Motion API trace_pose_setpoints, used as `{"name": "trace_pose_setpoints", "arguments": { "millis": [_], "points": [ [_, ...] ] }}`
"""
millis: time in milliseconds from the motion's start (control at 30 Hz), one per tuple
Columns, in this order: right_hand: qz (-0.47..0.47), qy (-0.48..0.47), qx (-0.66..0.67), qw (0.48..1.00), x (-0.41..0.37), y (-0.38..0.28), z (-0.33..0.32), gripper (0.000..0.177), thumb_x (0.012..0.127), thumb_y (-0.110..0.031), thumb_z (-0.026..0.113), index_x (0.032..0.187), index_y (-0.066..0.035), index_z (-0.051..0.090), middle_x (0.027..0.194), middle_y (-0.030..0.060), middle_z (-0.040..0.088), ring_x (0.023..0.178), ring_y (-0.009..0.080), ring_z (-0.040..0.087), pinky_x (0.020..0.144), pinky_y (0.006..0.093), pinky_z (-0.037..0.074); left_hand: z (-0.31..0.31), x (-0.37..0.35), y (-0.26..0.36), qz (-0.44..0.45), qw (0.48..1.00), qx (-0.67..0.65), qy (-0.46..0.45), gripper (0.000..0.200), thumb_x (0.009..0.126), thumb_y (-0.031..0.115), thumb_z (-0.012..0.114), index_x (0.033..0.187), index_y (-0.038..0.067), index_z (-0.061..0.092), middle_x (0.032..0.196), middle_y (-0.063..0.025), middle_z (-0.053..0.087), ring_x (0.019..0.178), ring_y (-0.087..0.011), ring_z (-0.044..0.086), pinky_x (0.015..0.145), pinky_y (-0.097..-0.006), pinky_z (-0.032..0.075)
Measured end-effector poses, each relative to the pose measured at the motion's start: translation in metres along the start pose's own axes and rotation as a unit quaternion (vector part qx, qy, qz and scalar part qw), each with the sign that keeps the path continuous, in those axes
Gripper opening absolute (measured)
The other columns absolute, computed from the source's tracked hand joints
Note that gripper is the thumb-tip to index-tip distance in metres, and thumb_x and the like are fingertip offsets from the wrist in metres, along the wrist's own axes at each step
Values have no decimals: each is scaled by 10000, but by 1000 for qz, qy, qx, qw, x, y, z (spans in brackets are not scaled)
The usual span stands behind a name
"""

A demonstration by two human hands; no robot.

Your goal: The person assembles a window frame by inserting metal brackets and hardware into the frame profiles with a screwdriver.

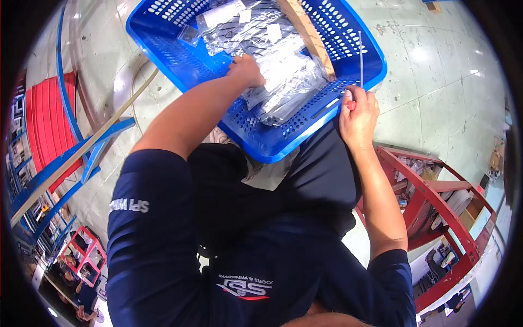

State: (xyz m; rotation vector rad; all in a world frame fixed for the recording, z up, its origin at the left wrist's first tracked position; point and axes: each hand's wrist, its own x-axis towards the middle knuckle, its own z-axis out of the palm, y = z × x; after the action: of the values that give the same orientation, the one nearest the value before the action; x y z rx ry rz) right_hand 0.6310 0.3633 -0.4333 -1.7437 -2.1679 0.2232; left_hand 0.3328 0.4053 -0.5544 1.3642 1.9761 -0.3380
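A blue perforated plastic basket (265,154) stands between my knees, holding clear plastic bags (289,82) of dark and silvery parts. My left hand (246,71) reaches into it, fingers curled against the bags beside a bright blue piece (210,59); what lies in the fingers is hidden. At the basket's right rim, my right hand (359,117) is closed around the red handle of a screwdriver (360,60), whose thin shaft points up, away from me. A long tan strip (308,34), like wood or cardboard, leans inside the basket along its right side.
To the right is a red metal frame (430,191) with parts inside. Blue metal bars (92,144) and a red ribbed panel (52,117) stand on the left. Other people (84,300) are at the far lower left. Pale floor (430,71) surrounds the basket.
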Motion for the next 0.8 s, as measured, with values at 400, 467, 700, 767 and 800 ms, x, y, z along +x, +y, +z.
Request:
{"name": "trace_pose_setpoints", "arguments": {
  "millis": [400,467,700,767,800],
  "points": [
    [14,16,5,1000,-1,-1,1,183,948,-235,682,1091,-124,712,928,174,593,915,384,594,866,509,463,-2,87,-38,10,971,-228,67,685,1045,555,431,1440,9,552,1364,-301,620,1203,-422,654,1012,-481,526],
    [-3,25,7,1000,-1,1,2,168,938,-224,686,1063,-113,704,922,170,594,891,377,590,834,517,459,-12,61,-26,-9,959,-274,65,726,1040,565,458,1435,-38,547,1393,-296,605,1278,-394,605,1062,-445,477],
    [21,-123,57,991,1,0,23,49,837,-115,604,846,-78,634,846,183,621,850,383,603,710,509,463,17,77,-56,161,867,-442,-167,648,962,382,715,1441,-31,572,1376,-205,644,1229,-297,645,1017,-437,531],
    [156,32,419,894,2,-3,58,52,779,-132,627,819,-126,659,855,157,622,850,354,591,803,470,460,0,54,-31,82,877,-442,-170,606,966,294,715,1426,-71,566,1363,-213,647,1191,-292,663,1007,-406,540],
    [-32,63,193,979,-4,14,70,108,809,-111,632,915,-90,640,832,151,608,799,341,597,712,485,491,4,69,-34,75,919,-377,-91,655,942,316,741,1407,-109,563,1387,-232,626,1209,-315,651,1034,-416,522]
  ]
}}
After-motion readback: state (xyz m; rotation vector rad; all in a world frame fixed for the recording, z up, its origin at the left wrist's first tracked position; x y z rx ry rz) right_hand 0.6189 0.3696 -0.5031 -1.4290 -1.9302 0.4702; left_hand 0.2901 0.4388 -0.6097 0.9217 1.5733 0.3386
